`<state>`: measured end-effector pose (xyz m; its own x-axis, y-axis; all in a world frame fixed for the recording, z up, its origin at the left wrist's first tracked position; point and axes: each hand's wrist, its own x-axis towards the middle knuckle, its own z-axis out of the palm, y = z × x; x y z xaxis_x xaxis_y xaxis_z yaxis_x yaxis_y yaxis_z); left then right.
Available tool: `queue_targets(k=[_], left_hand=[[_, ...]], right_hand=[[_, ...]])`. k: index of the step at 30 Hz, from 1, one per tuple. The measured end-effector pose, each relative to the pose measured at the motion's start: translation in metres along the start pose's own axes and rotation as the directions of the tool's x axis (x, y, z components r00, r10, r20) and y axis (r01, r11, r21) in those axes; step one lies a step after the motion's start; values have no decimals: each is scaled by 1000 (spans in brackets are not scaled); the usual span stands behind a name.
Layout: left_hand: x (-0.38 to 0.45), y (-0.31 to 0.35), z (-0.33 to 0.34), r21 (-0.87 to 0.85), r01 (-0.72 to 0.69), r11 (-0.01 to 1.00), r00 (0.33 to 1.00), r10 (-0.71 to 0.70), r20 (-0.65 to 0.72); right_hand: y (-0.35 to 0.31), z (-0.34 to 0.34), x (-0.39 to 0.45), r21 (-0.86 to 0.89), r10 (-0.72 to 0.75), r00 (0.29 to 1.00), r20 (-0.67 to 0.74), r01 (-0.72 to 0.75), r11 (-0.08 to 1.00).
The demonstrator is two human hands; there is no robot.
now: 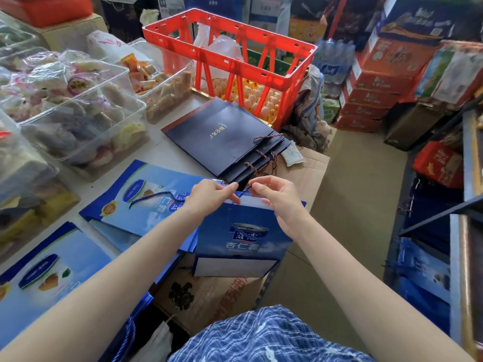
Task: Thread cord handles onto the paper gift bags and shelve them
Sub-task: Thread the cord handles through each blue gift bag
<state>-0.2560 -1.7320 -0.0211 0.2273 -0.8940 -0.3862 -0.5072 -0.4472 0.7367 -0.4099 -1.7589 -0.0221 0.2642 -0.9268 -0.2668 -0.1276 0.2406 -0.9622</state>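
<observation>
A blue paper gift bag point(243, 239) stands folded in front of me, its top edge up. My left hand point(209, 195) and my right hand point(277, 197) both pinch a blue cord point(241, 192) just above that edge. More of the cord hangs down inside the bag face. To the left, a flat light-blue bag point(146, 197) lies on the table with a blue cord handle point(151, 195) on it. Another flat blue bag point(44, 273) lies nearer at lower left. A stack of dark navy bags point(222, 137) with red-blue twisted handles lies beyond my hands.
Clear plastic tubs of wrapped snacks point(73, 105) fill the left of the table. A red plastic crate point(235, 58) stands behind, over egg trays. Cardboard boxes point(209, 296) sit under the bag. A metal shelf point(467, 231) with blue bags stands at right; stacked cartons point(371, 95) behind.
</observation>
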Motion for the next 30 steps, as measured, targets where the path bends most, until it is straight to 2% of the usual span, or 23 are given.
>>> queue_targets(k=[3, 7, 11, 14, 16, 19, 21, 24, 27, 30], left_hand=[[1, 5, -10, -99, 104, 990, 989, -93, 111], [1, 1, -21, -174, 188, 967, 978, -169, 121], [-2, -3, -14, -189, 194, 962, 979, -179, 95], [-7, -10, -5, -187, 82, 979, 997, -83, 1], [-10, -22, -2, -150, -125, 981, 991, 114, -77], [-11, -36, -3, -39, -383, 923, 921, 379, -87], [-10, -38, -2, -26, -432, 901, 898, 428, -102], [-7, -37, 0, -72, -421, 904, 902, 409, -137], [-4, -37, -2, -102, -420, 902, 904, 406, -130], [-3, -34, -4, -72, -448, 891, 893, 444, -70]], right_hand=[[-2, 9, -1, 14, -5, 994, 108, 4, 1000], [0, 12, -1, -44, 14, 972, 236, -4, 999], [3, 16, 2, -67, 83, 980, 183, -72, 995], [-2, 23, 6, -74, 132, 983, 125, -123, 990], [-4, 26, 8, -86, 151, 985, 79, -144, 986], [0, 26, 10, -157, 152, 988, 36, -145, 977], [5, 27, 10, -215, 100, 995, 2, -98, 972], [9, 27, 8, -242, 24, 1000, 2, -23, 970], [7, 24, 6, -258, 37, 995, 96, -11, 966], [3, 19, 7, -245, 87, 987, 132, -52, 968]])
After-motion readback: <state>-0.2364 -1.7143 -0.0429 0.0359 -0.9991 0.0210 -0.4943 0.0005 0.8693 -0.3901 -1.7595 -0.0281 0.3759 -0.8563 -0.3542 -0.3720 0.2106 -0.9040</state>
